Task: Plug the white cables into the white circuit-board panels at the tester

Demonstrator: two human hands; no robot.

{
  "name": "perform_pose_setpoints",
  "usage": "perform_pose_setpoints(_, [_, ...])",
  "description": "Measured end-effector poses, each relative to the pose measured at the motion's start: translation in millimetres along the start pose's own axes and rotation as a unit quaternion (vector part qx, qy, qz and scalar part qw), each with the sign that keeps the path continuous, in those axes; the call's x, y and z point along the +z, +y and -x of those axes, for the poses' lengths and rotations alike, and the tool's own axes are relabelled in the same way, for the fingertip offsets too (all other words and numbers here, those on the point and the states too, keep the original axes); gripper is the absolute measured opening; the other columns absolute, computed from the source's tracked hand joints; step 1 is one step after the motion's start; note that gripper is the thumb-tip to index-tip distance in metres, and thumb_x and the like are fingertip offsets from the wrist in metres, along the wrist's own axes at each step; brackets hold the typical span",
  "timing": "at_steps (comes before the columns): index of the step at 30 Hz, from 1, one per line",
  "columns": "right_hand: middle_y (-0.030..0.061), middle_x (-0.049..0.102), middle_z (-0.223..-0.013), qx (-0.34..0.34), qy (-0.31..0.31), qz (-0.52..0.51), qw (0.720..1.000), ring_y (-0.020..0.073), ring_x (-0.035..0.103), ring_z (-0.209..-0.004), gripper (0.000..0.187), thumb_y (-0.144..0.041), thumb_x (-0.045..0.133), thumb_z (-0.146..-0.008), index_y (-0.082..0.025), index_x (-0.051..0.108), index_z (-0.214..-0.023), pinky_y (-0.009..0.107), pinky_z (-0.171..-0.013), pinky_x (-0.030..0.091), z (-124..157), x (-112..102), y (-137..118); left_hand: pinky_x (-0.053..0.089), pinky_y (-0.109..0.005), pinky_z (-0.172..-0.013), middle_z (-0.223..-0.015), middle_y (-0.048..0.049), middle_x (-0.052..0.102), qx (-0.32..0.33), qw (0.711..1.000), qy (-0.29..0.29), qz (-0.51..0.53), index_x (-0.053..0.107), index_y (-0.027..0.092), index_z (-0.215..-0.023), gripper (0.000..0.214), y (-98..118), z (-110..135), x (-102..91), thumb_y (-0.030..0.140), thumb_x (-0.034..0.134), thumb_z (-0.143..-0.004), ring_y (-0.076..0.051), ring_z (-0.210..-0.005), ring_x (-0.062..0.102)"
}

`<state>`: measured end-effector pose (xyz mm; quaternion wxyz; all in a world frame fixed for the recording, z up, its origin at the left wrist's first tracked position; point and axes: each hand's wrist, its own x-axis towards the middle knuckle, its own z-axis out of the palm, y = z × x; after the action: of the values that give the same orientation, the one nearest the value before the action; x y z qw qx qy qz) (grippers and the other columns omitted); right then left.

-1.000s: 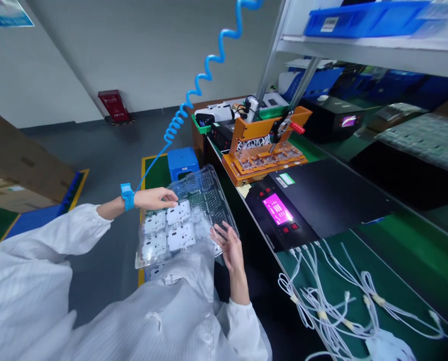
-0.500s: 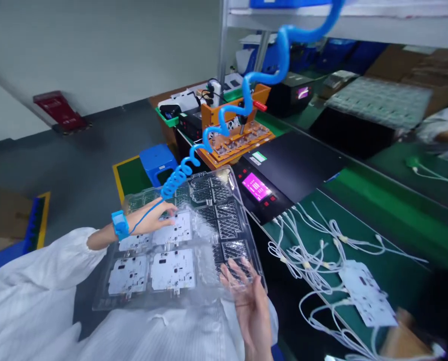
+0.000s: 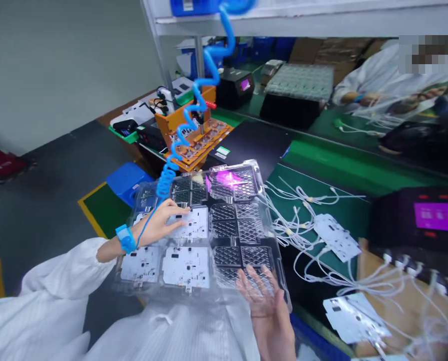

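A clear plastic tray [image 3: 242, 242] with criss-cross ribbed pockets spans the space before my body. White circuit boards lie in its left pockets, one at the front [image 3: 186, 267]. My left hand [image 3: 164, 219], with a blue wrist strap [image 3: 126, 238], rests over an upper board [image 3: 196, 223], fingers stretched and thumb apart. My right hand [image 3: 266, 296] supports the tray at its near right corner, palm up. Its spread fingers show through the clear plastic, below the tray. The ribbed pockets on the right hold no boards.
A blue coiled cord [image 3: 194, 108] hangs across the view to my wrist. White cables [image 3: 299, 230] and a wired board [image 3: 337, 237] lie on the green bench. An orange fixture [image 3: 194, 135] stands behind; a black device [image 3: 423, 215] is at right. A co-worker's sleeve [image 3: 370, 75] shows opposite.
The view has swung right, bringing the black device and another wired board into sight. The tray has moved over the bench-side display, and both hands have travelled with it.
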<state>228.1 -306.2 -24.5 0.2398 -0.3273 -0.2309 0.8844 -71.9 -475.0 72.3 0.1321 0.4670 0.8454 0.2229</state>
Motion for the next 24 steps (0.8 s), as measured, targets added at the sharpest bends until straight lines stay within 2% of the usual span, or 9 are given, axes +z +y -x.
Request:
perform_pose_setpoints(3, [0.0147,0.07,-0.13,-0.026,0.016,-0.021,0.999,0.0387,0.066,-0.121,0.051,-0.058,0.065,-0.091,-0.027,0.063,-0.13,0.067,-0.103,0.05,5,-4,2,0.055,-0.035,-0.073,-0.107,-0.0086,0.065,0.014,1.0,-0.022,0.004,0.07,0.026,-0.125,0.044,8,-20,-3.7,0.056,0.056,-0.096,-0.021,-0.088,0.06])
perform_pose_setpoints(7, [0.0139,0.071,-0.128,-0.063,0.053,-0.041,0.996,0.0378,0.068,-0.119,0.049,-0.059,0.065,-0.091,-0.028,0.064,-0.128,0.065,-0.102,0.051,18,-4,1,0.052,-0.034,-0.073,-0.096,-0.0062,0.064,0.042,0.997,-0.06,0.009,0.07,0.024,-0.122,0.047,19,-52,-1.3,0.059,0.059,-0.093,-0.02,-0.083,0.058])
perform_pose_setpoints(12, [0.0116,0.071,-0.128,-0.104,0.09,-0.045,0.989,0.0362,0.066,-0.121,0.049,-0.059,0.064,-0.091,-0.029,0.064,-0.13,0.062,-0.104,0.051,32,-5,-5,0.05,-0.033,-0.075,-0.101,-0.0066,0.063,0.084,0.991,-0.095,0.035,0.068,0.021,-0.115,0.047,35,-86,17.0,0.061,0.06,-0.091,-0.02,-0.085,0.058])
perform_pose_setpoints(17, [0.0121,0.071,-0.127,-0.144,0.093,-0.027,0.985,0.0363,0.068,-0.119,0.047,-0.059,0.063,-0.092,-0.03,0.065,-0.129,0.065,-0.104,0.05,32,-30,-17,0.052,-0.036,-0.082,-0.107,-0.0071,0.064,0.134,0.985,-0.097,0.052,0.063,0.019,-0.123,0.053,57,-109,36.4,0.06,0.064,-0.089,-0.021,-0.092,0.059])
perform_pose_setpoints(21, [0.0124,0.071,-0.127,-0.176,0.095,-0.017,0.98,0.0365,0.068,-0.118,0.049,-0.06,0.064,-0.091,-0.029,0.066,-0.129,0.067,-0.104,0.048,29,-52,-29,0.052,-0.04,-0.09,-0.11,-0.0085,0.064,0.169,0.983,-0.059,0.036,0.066,0.018,-0.124,0.049,78,-119,54.9,0.056,0.061,-0.093,-0.024,-0.103,0.059])
perform_pose_setpoints(24, [0.0113,0.073,-0.124,-0.202,0.092,-0.016,0.975,0.0369,0.069,-0.117,0.048,-0.06,0.068,-0.087,-0.031,0.068,-0.125,0.069,-0.104,0.048,27,-67,-36,0.053,-0.043,-0.091,-0.104,-0.0092,0.066,0.194,0.981,0.018,0.01,0.072,0.018,-0.116,0.042,94,-123,70.9,0.052,0.057,-0.097,-0.025,-0.102,0.058])
